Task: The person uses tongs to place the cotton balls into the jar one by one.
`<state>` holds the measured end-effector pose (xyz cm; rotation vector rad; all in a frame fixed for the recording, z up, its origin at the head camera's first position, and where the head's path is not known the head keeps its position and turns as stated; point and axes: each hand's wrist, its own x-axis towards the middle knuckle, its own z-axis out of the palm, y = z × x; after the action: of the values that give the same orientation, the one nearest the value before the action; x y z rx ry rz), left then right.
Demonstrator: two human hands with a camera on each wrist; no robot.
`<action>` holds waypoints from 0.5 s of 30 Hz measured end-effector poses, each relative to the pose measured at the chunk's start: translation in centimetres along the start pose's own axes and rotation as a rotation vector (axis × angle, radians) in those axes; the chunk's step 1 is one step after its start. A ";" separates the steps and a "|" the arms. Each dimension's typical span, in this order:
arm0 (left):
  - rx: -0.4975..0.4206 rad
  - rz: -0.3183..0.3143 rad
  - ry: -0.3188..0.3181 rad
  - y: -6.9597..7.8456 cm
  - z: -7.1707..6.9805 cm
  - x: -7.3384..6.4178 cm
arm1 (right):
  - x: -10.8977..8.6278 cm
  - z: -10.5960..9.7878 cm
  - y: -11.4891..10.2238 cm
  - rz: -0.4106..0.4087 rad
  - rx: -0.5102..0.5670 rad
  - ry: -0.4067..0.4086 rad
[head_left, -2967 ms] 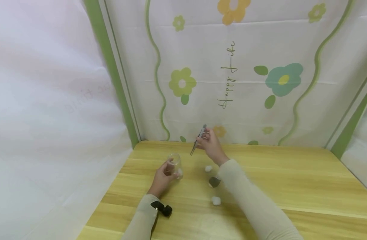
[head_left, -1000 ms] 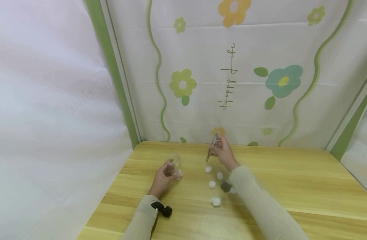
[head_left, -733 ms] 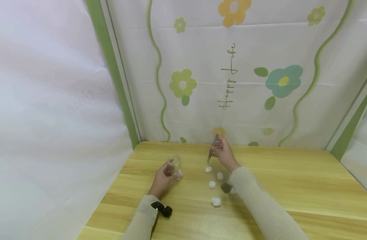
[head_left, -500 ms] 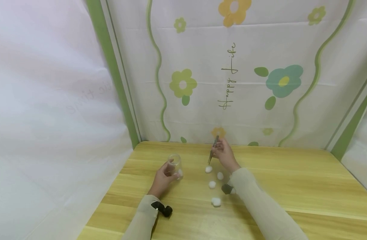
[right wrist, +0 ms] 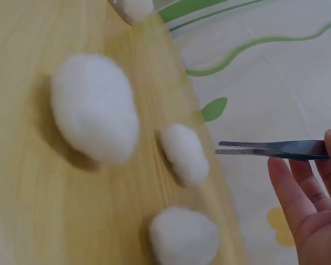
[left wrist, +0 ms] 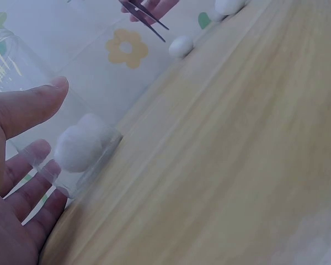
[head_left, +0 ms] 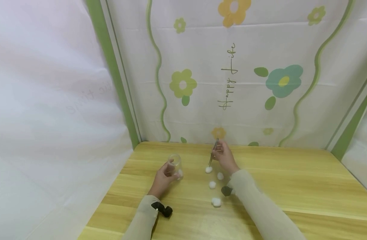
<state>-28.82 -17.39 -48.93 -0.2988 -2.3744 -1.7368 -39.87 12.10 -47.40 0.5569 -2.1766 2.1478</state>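
Note:
My left hand (head_left: 163, 178) holds a clear glass jar (head_left: 174, 160) upright on the table, thumb on one side and fingers behind. White cotton balls (left wrist: 80, 146) lie at the jar's bottom in the left wrist view. Between thumb and fingers my right hand (head_left: 226, 158) pinches metal tweezers (right wrist: 276, 149), tips pointing down with a small gap between them. In the head view the tips come right over the farthest cotton ball (head_left: 209, 170); in the right wrist view they stop just short of a cotton ball (right wrist: 185, 153).
More cotton balls (head_left: 212, 184) lie on the wooden table (head_left: 291, 186) nearer the person, one large ball (head_left: 216, 202) closest. Black wrist cameras (head_left: 162, 209) sit on both sleeves. A flower-printed white curtain (head_left: 246, 110) stands behind the table's far edge.
My right hand with the tweezers has moved right and away from the jar, then slowly down toward the farthest cotton ball. The left hand and jar have stayed in place.

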 end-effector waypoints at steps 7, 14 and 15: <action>-0.011 -0.014 0.002 -0.7 0.1 0.2 | -0.2 0.3 0.5 0.028 -0.009 0.016; -0.002 -0.025 0.029 -3.7 0.2 1.2 | -0.2 0.5 0.9 0.052 -0.002 0.016; -0.003 -0.021 0.032 -3.9 0.1 1.2 | -0.2 0.5 1.0 0.054 -0.002 0.015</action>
<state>-31.05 -18.33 -52.19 -0.2455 -2.3611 -1.7418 -39.82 11.61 -48.40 0.4859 -2.2110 2.1684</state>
